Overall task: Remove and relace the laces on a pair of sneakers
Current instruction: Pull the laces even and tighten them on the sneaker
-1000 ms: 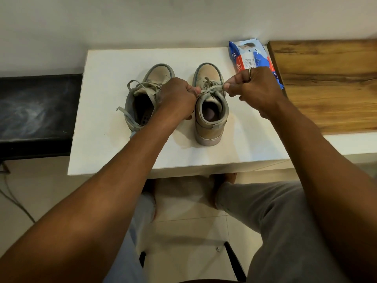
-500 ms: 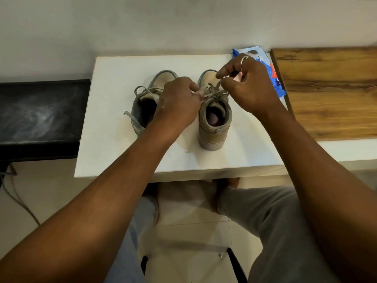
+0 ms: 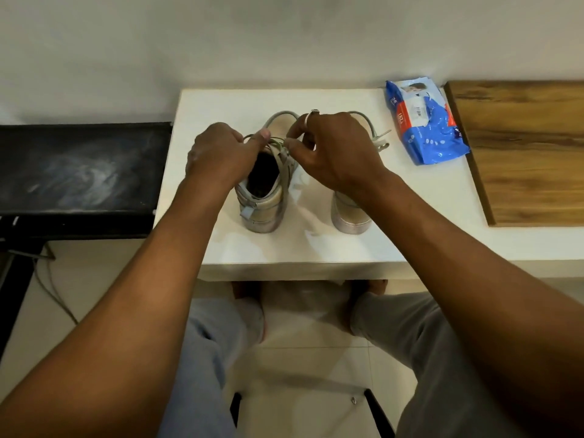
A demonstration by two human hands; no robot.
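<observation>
1. Black bench at far left, butting against the white table.
2. My left hand sits over the left side of the left sneaker. Fingers are curled, and thumb and forefinger pinch the lace at the top of the shoe's opening.
3. Left sneaker stands upright on the table, heel toward me and toe toward the wall. Its dark opening shows between my two hands.
4. My right hand is just right of that opening, fingertips clamped on the same lace, almost touching my left thumb. There is a ring on one finger.
5. Right sneaker stands beside the left one, apart from it and mostly hidden under my right hand and wrist. Only the heel and a bit of toe rim show. Its loose lace ends stick out to the right of my hand.
6. Blue wipes pack lies flat near the table's back right.
7. Wooden board at far right, next to the pack.
</observation>
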